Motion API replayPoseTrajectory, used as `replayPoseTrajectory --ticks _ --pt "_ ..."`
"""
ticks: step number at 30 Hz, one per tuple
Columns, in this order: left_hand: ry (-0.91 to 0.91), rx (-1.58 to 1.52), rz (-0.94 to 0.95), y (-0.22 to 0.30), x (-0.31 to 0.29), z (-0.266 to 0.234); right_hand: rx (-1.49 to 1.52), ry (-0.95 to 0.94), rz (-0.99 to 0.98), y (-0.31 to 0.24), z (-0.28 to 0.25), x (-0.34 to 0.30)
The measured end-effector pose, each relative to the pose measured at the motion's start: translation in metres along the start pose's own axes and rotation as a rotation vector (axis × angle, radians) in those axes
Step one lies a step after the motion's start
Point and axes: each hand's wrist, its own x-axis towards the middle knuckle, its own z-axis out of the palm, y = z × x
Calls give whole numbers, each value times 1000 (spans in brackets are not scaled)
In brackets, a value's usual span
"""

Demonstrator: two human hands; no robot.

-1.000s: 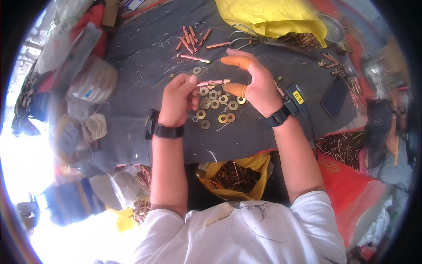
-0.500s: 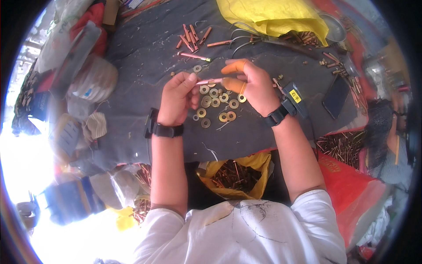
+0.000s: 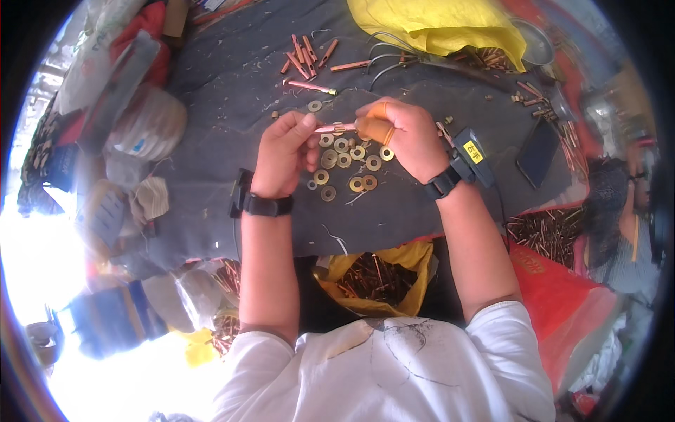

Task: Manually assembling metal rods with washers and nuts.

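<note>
Between my hands a slim copper-coloured tube lies level above the dark cloth. The thumb and fingers of my left hand pinch its left end. My right hand, with orange covers on thumb and forefinger, is closed on the other end; the fingers hide that tip. Beneath the tube, several brass and grey washers lie scattered on the cloth. One more washer rests just beyond my left fingertips. Farther off, a single copper tube with a pale yellowish end lies crosswise.
Several copper tubes are piled at the far side, near a metal claw-like tool and a yellow sack. A black phone lies at right on the dark cloth. An open yellow bag of tubes sits below the edge.
My right forefinger has come down from its raised, spread position and closed with the thumb on the tube's right end. My left hand keeps its pinch, nearly still.
</note>
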Motion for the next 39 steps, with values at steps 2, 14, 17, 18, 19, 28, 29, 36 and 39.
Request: replayPoseTrajectory --ticks 2,14,17,18,19,28,29,36,39 --pt "3 -1 2 0 0 0 -31 71 -120 -2 3 0" --pt "-370 315 -52 17 -12 3 -68 114 209 -1 -10 1" --pt "18 760 192 4 2 -3 -67 111 127 0 -6 0" --pt "82 898 306 -1 4 -4 -133 67 64 -2 -3 -1" --pt "79 899 305 -7 10 -1 -201 25 4 -3 -2 -3" --pt "315 1535 661 -29 49 2 -631 -147 -365 1 30 -7" --pt "356 1629 524 -24 46 4 -623 -211 -316 1 28 -7" --pt "466 1636 671 -28 45 -10 -659 -238 -331 -2 25 -6" --pt "416 1498 631 -16 36 1 -609 -291 -253 -4 17 -5"
